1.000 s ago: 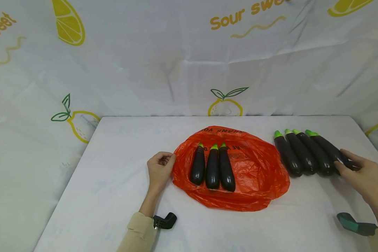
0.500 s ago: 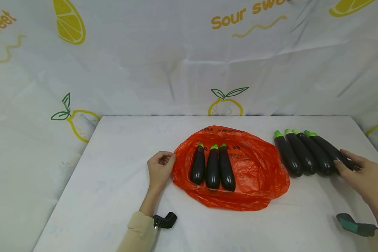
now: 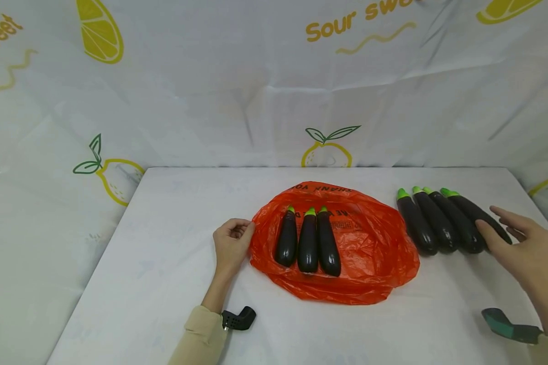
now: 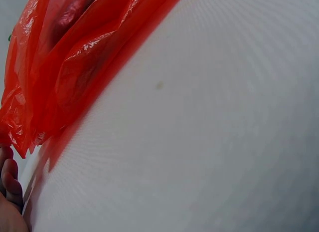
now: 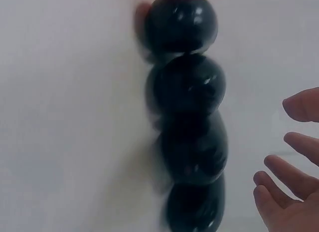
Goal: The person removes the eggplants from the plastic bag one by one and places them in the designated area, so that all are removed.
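Note:
My left hand [image 3: 232, 246] pinches the left edge of a red plastic bag [image 3: 365, 258], which lies spread with its mouth up. Part of the bag [image 4: 75, 67] and the tips of my left fingers [image 4: 11, 179] show in the left wrist view. Inside the bag lie three dark eggplants [image 3: 308, 248] with green stem ends. To the right, several more eggplants [image 3: 417, 225] lie side by side in a slanted row. My right hand [image 3: 527, 248] is over the lower end of the rightmost eggplant [image 3: 472, 210], fingers spread. In the right wrist view these fingers [image 5: 294, 177] stand apart from the eggplants' rounded ends [image 5: 192, 147].
A white table [image 3: 164, 284] carries everything. Behind it hangs a white cloth [image 3: 201, 101] with printed lemons and lettering. A dark wrist camera [image 3: 239, 319] sits on my left wrist, and another wrist camera [image 3: 511, 324] on my right.
My right hand's thumb and fingers have spread and lifted slightly at the rightmost eggplant, showing more of its lower end. My left hand and the bag have stayed in place.

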Demonstrator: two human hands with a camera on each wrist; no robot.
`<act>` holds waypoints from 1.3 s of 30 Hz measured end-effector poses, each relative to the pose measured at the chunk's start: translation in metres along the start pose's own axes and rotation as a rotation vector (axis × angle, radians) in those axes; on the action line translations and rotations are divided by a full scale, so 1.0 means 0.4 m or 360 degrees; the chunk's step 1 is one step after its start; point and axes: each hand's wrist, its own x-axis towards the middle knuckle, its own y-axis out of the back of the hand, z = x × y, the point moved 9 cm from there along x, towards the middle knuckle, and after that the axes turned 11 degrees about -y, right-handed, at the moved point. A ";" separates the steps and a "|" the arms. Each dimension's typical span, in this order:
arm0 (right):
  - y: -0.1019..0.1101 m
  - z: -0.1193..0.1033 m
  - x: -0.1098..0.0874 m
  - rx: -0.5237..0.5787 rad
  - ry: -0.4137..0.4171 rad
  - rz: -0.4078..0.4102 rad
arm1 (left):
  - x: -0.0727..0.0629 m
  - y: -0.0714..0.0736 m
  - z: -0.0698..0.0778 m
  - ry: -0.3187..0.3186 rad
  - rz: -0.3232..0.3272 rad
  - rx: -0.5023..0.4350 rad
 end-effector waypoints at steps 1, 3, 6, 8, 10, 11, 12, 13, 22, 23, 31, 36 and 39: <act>0.002 -0.009 -0.004 0.0028 0.0025 0.0017 | 0.000 0.000 -0.001 0.0002 0.0002 0.0002; 0.003 -0.025 -0.011 0.0081 0.0043 0.0035 | -0.001 -0.001 -0.002 0.0014 0.0007 0.0007; 0.005 -0.056 -0.020 0.0173 0.0108 0.0047 | -0.001 -0.001 -0.004 0.0037 0.0019 0.0020; 0.003 -0.076 -0.029 0.0218 0.0161 0.0042 | 0.000 -0.001 0.000 0.0051 0.0026 0.0039; 0.000 -0.101 -0.040 0.0290 0.0213 0.0019 | 0.001 0.000 0.010 0.0060 0.0027 0.0051; -0.003 -0.114 -0.047 0.0316 0.0241 0.0011 | 0.001 0.000 0.021 0.0060 0.0025 0.0053; -0.009 -0.127 -0.055 0.0335 0.0258 -0.0011 | 0.001 0.000 0.033 0.0061 0.0022 0.0052; -0.016 -0.140 -0.063 0.0359 0.0280 -0.0035 | 0.002 0.000 0.043 0.0061 0.0018 0.0051; -0.076 -0.248 -0.140 0.0337 0.0477 -0.0157 | 0.000 0.000 0.038 0.0048 0.0017 0.0047; -0.079 -0.255 -0.145 0.0332 0.0484 -0.0167 | 0.000 0.000 0.024 0.0051 0.0019 0.0045; -0.105 -0.296 -0.183 0.0356 0.0540 -0.0258 | 0.000 0.000 0.000 0.0005 0.0007 0.0032; -0.138 -0.329 -0.216 0.0394 0.0608 -0.0353 | 0.000 0.002 0.005 -0.0012 0.0005 0.0024; -0.158 -0.343 -0.231 0.0356 0.0602 -0.0397 | 0.001 0.001 0.008 -0.0019 0.0007 0.0016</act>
